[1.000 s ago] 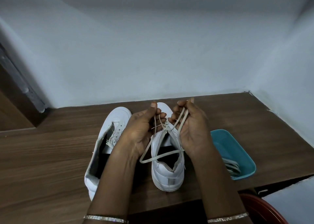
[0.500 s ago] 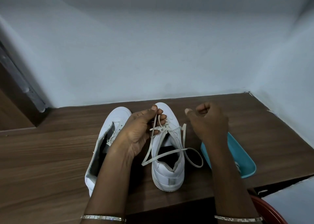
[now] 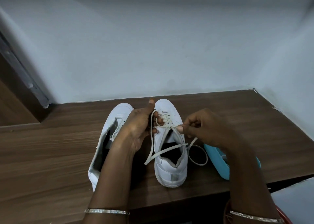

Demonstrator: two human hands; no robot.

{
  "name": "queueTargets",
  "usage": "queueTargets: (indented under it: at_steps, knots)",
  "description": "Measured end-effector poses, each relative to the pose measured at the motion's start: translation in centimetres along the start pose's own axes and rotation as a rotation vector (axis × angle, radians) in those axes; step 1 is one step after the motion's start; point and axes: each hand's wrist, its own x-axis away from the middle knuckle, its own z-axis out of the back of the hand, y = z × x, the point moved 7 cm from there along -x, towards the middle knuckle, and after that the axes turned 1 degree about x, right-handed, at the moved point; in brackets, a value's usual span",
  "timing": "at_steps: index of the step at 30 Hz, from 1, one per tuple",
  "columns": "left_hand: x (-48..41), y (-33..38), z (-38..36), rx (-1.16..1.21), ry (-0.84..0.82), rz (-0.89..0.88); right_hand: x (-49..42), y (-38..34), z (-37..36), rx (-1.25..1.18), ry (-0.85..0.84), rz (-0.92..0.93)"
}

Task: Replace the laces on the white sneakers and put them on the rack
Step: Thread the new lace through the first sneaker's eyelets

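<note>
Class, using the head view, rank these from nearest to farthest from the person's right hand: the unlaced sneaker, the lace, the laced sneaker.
1. The lace: pinched in the right hand itself.
2. The laced sneaker: just left of that hand, in the middle.
3. The unlaced sneaker: farther left, beyond the left hand.

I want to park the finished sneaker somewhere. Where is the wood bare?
Widest bare wood lies left of the unlaced sneaker. Another patch sits beyond the teal tray, toward the far-right corner. Crowded: left hand, right hand and lace over the laced sneaker.
</note>
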Motion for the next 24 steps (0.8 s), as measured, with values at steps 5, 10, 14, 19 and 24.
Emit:
queueTargets:
  at_steps: [5,10,14,19,24]
  knots:
    - [0.0,0.0,-0.3,0.016,-0.045,0.007,0.3,-0.2,0.3,-0.401,0.094,-0.047]
    - [-0.5,-0.1,0.6,0.034,0.011,0.005,-0.7,-0.2,-1.7,-0.886,0.15,-0.168]
    - [-0.6,-0.3,0.1,0.085,-0.117,0.016,-0.8,-0.7,-3.0,-1.164,0.2,-0.227]
    - [-0.5,-0.5,-1.0,0.133,-0.219,-0.03,-1.0,-0.6,-3.8,-1.222,0.249,-0.254]
    - [-0.9,-1.1,-1.3,0.163,-0.298,-0.028,-1.0,-0.1,-4.1,-1.203,0.243,-0.231]
